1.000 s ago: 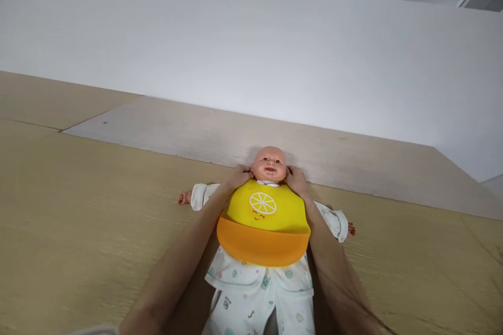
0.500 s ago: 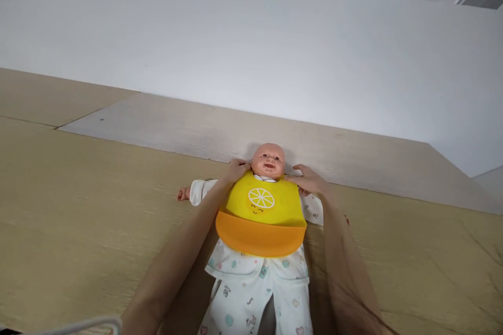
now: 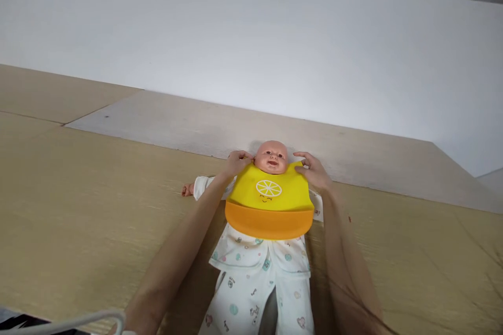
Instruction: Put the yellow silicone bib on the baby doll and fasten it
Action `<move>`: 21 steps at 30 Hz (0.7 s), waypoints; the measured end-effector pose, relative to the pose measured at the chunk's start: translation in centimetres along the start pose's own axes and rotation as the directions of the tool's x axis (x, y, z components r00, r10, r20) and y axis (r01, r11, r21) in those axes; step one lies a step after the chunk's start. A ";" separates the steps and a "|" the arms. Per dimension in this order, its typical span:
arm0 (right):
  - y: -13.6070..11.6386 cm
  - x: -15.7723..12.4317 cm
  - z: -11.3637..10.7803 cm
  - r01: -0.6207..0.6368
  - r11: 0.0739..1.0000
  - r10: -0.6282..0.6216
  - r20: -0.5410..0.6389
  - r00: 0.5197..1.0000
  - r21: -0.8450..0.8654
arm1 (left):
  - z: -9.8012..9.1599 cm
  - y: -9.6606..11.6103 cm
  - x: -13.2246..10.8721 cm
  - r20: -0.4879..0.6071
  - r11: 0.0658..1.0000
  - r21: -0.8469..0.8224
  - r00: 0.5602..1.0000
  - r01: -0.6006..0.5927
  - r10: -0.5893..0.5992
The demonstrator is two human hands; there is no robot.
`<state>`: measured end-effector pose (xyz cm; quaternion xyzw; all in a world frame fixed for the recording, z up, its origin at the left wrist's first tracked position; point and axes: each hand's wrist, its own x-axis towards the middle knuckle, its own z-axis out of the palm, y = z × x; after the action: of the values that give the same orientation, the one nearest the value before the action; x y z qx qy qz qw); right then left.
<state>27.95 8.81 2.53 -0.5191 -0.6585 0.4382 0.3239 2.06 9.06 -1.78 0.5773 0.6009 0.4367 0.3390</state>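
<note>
A baby doll in white patterned clothes lies face up with its arms out to the sides. Over its chest is a yellow bib with a lemon-slice print and an orange pocket at the bottom. My left hand is closed on the bib's upper edge beside the doll's neck. On the other side, my right hand pinches the bib's other upper corner between thumb and fingers. What lies behind the doll's neck is hidden.
The doll rests on a wooden tabletop. A pale board strip runs along the back, against a white partition. A white cable or tube curves at the bottom left.
Both hands have shifted up slightly, and the bib has slid up toward the doll's chin, covering the collar. Its orange pocket now sits higher on the body.
</note>
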 end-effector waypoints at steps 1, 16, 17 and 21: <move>-0.1 0.0 0.0 0.018 1.000 -0.018 -0.030 0.999 -0.014 | 0.0 0.0 0.0 -0.023 1.000 0.012 1.000 0.001 -0.001; 3.4 1.6 0.2 -0.004 0.872 0.105 0.179 0.978 -0.489 | -0.3 1.0 -0.5 0.071 0.970 0.237 0.997 -0.060 0.044; 3.3 1.5 0.2 -0.027 0.872 0.130 0.178 0.975 -0.489 | -0.6 1.2 -0.6 0.109 0.968 0.241 0.993 -0.065 0.040; 1.7 0.4 -0.5 -0.192 0.904 0.284 0.201 0.937 -0.382 | -2.2 2.4 -1.2 0.274 0.979 0.204 0.959 0.019 -0.075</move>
<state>28.96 9.48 1.19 -0.5864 -0.6935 0.4105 0.0818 1.15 7.49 1.20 0.6499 0.6012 0.2800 0.3713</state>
